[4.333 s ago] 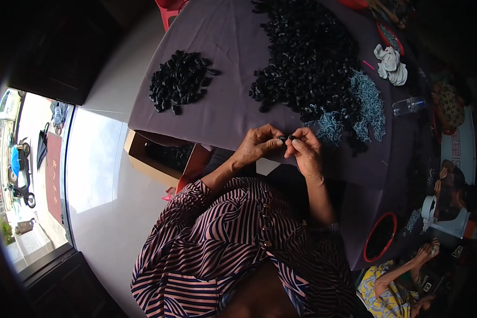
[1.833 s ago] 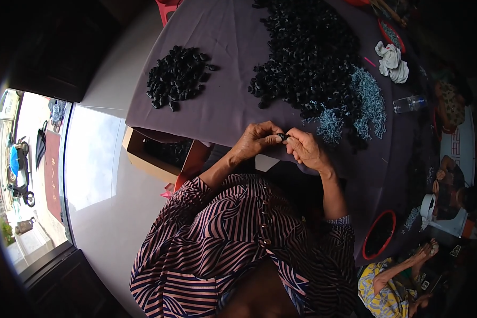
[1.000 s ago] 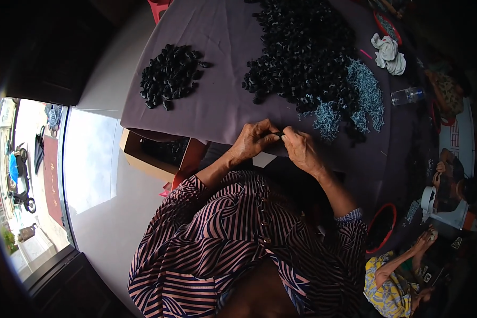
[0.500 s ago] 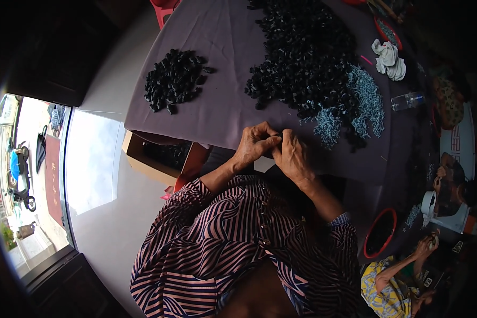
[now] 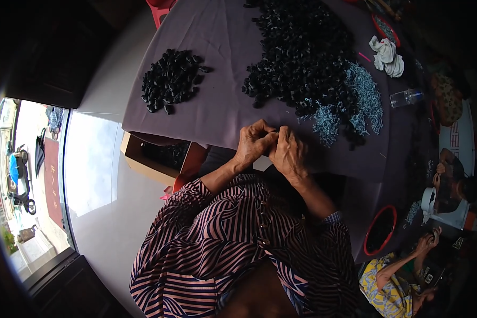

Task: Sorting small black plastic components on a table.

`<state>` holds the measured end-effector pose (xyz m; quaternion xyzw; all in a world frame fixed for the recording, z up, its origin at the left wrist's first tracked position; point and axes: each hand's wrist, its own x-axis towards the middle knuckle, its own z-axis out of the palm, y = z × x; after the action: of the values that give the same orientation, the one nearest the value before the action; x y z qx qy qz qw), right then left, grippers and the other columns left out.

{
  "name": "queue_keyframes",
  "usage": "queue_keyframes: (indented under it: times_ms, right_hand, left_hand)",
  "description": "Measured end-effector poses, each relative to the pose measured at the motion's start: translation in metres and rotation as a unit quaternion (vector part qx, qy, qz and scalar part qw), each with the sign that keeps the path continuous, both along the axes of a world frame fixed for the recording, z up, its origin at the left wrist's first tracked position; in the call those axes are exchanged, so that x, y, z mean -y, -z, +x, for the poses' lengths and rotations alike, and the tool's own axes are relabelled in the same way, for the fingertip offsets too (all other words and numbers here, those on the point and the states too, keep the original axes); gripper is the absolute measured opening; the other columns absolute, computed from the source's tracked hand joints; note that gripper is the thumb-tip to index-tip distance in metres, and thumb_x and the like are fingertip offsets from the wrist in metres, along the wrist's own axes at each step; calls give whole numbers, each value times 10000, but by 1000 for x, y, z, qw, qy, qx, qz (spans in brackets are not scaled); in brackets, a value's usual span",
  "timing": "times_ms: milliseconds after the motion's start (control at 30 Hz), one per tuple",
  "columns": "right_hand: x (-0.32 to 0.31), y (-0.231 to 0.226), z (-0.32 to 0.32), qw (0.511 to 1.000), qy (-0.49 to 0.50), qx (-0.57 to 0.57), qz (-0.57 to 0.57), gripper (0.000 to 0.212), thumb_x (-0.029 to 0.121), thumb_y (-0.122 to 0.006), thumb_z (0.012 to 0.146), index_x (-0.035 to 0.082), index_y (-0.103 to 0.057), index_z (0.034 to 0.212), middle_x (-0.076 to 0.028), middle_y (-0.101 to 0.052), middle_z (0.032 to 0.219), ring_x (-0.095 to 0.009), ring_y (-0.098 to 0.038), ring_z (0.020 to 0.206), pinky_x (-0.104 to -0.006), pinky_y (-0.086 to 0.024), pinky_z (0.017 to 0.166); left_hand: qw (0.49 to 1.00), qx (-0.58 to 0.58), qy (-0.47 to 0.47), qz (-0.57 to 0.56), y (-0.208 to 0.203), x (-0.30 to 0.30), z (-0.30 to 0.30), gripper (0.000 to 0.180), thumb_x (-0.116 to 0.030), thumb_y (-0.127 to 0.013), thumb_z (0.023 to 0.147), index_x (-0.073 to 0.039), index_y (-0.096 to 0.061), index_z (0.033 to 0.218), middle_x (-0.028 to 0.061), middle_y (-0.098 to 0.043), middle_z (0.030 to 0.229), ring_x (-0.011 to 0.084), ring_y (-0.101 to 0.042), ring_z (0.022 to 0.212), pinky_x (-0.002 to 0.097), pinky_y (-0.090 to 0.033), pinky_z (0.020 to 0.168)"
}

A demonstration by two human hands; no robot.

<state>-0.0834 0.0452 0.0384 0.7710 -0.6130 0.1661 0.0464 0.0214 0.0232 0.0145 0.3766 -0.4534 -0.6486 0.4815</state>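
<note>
At the table's near edge my left hand and my right hand meet, thumbs and fingertips pinched close together. Something small and dark shows between the fingertips, mostly covered by them, so its kind cannot be told. Just beyond my hands spreads a large heap of small black ribbed pieces. Along its right side lie small blue-grey screw-like pieces, with a smaller cluster of them nearest my right hand. A separate, smaller pile of black ribbed pieces lies to the left.
A mauve cloth covers the table. Below its left edge stands an open cardboard box holding black pieces. Rightward are a crumpled white cloth, a clear bottle and a red-rimmed bowl. Other people sit at the right, one in yellow patterned clothing.
My hands stay pinched together in nearly the same place, with only slight finger movement. The whole view has shifted a little. At the right, a co-worker's raised hands have moved slightly.
</note>
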Motion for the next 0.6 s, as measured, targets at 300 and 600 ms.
queue_keyframes:
  times_ms: [300, 600]
  right_hand:
    - [4, 0, -2, 1000, -2, 7, 2, 192, 148, -536, 659, 26, -395, 704, -88, -449, 568, -199, -496, 463, -281, -407, 385]
    - [10, -13, -38, 935, 36, 278, 218, 280, 200, -550, 697, 7, -403, 836, -126, -456, 677, -244, -469, 611, -321, -389, 535]
  left_hand:
    - [999, 30, -21, -34, 6, 1, -6, 57, -28, -523, 702, 21, -495, 695, 36, -530, 623, 50, -461, 553, 183, -400, 490]
    - [999, -32, -13, -2, 14, 2, -5, 99, -80, -527, 729, -1, -470, 712, 14, -510, 625, 40, -444, 573, 173, -373, 494]
